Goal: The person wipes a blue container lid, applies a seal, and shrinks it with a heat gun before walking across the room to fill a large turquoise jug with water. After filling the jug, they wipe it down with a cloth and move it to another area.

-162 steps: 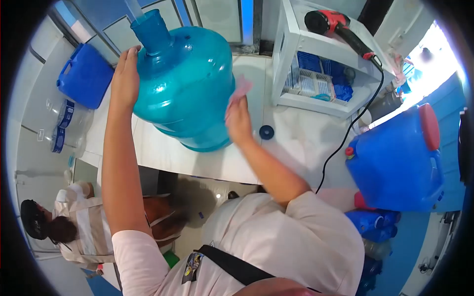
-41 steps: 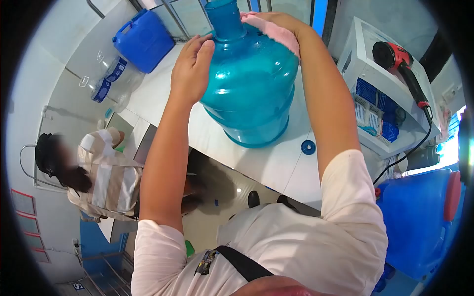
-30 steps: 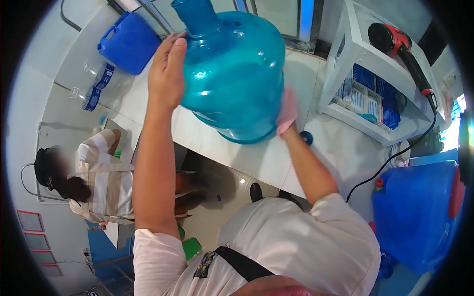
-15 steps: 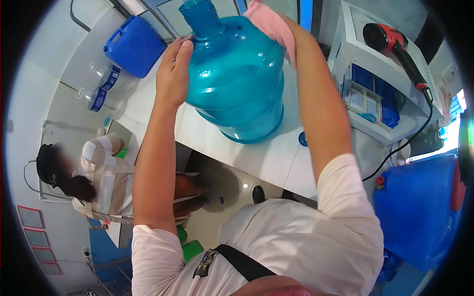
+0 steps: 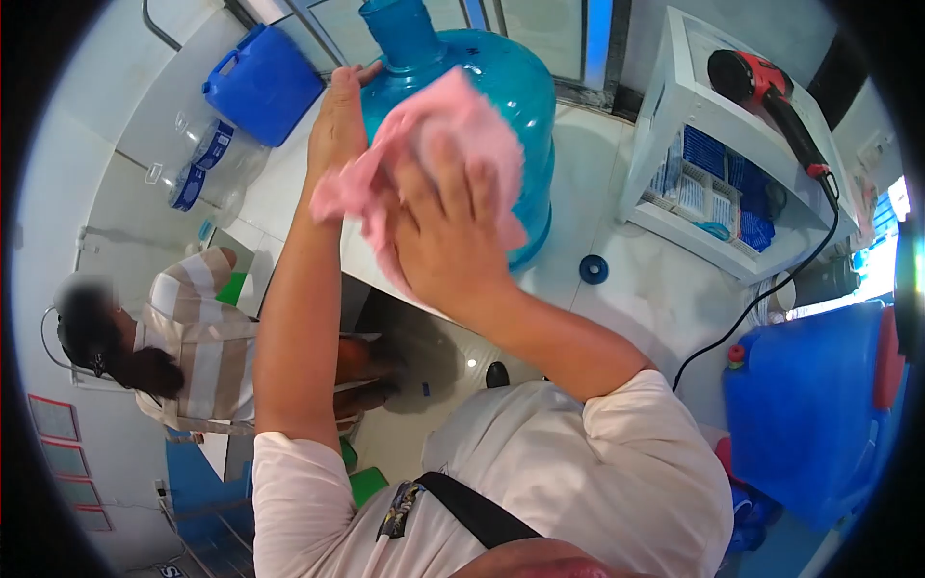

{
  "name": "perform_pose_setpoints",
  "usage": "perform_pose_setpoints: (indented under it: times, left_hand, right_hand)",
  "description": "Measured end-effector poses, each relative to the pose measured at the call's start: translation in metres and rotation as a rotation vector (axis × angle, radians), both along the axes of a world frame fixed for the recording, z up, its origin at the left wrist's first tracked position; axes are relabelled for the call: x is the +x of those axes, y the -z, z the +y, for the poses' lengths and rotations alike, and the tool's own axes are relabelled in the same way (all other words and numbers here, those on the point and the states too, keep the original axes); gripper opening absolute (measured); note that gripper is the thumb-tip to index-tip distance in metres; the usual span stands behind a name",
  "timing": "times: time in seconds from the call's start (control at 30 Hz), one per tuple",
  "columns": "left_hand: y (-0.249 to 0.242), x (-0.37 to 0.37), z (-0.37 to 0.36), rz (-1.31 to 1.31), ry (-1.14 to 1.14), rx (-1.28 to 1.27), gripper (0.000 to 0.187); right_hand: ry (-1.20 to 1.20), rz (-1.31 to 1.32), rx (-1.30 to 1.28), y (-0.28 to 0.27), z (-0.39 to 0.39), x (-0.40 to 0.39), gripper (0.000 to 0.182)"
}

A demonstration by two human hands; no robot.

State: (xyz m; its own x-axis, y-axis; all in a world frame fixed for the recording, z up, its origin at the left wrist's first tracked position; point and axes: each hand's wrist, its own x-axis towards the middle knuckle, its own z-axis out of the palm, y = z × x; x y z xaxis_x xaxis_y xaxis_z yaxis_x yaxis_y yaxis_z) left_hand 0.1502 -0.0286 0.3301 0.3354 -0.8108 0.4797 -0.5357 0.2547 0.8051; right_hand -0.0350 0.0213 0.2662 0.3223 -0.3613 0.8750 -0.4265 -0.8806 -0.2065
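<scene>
A large translucent blue water jug (image 5: pixel 515 91) stands upright on the white tiled counter, its neck toward the top of the view. My left hand (image 5: pixel 337 125) grips its left side by the shoulder, with the fingertips partly hidden behind it. Across the front of the jug, my right hand (image 5: pixel 448 236) presses a bunched pink cloth (image 5: pixel 482 125), fingers bent over the fabric. One end of the cloth hangs over my left wrist. The cloth and hand hide much of the jug's front.
A round blue cap (image 5: pixel 594 269) lies on the counter right of the jug. Farther right are a white shelf unit (image 5: pixel 665 116) with a red-black heat gun (image 5: pixel 771 87) on top, and a black cord. A blue jerrycan (image 5: pixel 265 87) stands back left. Another person (image 5: pixel 198 337) sits left.
My right hand has brought the pink cloth from the jug's far right side across to its front, toward my left wrist. My left hand stays at the jug's left side.
</scene>
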Motion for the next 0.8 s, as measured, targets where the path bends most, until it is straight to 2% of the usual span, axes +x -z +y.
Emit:
perform_pose_setpoints:
  times: [0.07,0.1,0.2,0.23,0.3,0.37,0.4,0.43,0.5,0.53,0.6,0.67,0.7,0.73,0.8]
  left_hand:
    - [-0.005,-0.007,0.006,-0.036,-0.051,0.01,0.073]
    - [-0.006,-0.009,0.009,-0.154,-0.088,-0.002,0.073]
    - [-0.013,-0.018,0.013,-0.202,-0.116,0.021,0.074]
    - [-0.013,-0.016,0.011,-0.203,-0.113,0.019,0.074]
    - [-0.008,-0.012,0.008,-0.192,-0.106,-0.006,0.076]
    - [-0.007,-0.011,0.007,-0.183,-0.104,0.005,0.076]
    - [-0.007,-0.011,0.006,-0.175,-0.106,-0.002,0.077]
    - [-0.006,-0.009,0.005,-0.175,-0.103,0.009,0.077]
    - [-0.005,-0.007,0.004,-0.163,-0.088,0.014,0.075]
    - [-0.005,-0.008,0.004,-0.162,-0.085,0.018,0.075]
    - [-0.007,-0.01,0.005,-0.113,-0.069,0.028,0.073]
    - [-0.009,-0.015,0.006,-0.12,-0.073,0.02,0.073]
    - [-0.011,-0.016,0.006,-0.13,-0.073,0.004,0.073]
    - [-0.011,-0.015,0.006,-0.13,-0.077,0.002,0.073]
    - [-0.01,-0.012,0.005,-0.107,-0.088,0.02,0.071]
  right_hand:
    - [0.155,-0.007,-0.186,0.032,-0.007,0.004,0.035]
    - [-0.152,-0.088,0.196,0.039,-0.017,-0.009,0.036]
    - [-0.148,-0.167,0.068,0.041,-0.053,-0.029,0.031]
    - [-0.312,-0.408,0.1,0.034,-0.077,-0.026,0.026]
    - [-0.404,-0.616,0.086,0.006,-0.116,-0.024,0.02]
    - [-0.276,-0.404,0.414,-0.045,-0.141,-0.039,0.026]
    - [-0.218,-0.214,0.775,-0.057,-0.153,-0.048,0.032]
    - [-0.374,-0.296,0.974,-0.053,-0.175,-0.053,0.033]
    - [-0.53,-0.382,1.171,-0.031,-0.21,-0.054,0.035]
    - [-0.591,-0.59,1.317,0.007,-0.223,-0.044,0.036]
    - [-0.636,-0.798,1.295,0.097,-0.232,-0.031,0.04]
    - [-0.69,-0.707,1.288,0.215,-0.235,-0.021,0.042]
    - [-0.759,-0.623,1.434,0.255,-0.236,-0.016,0.042]
    - [-0.651,-0.974,1.695,0.24,-0.201,-0.024,0.037]
    - [-0.398,-0.834,1.52,0.249,-0.112,-0.035,0.033]
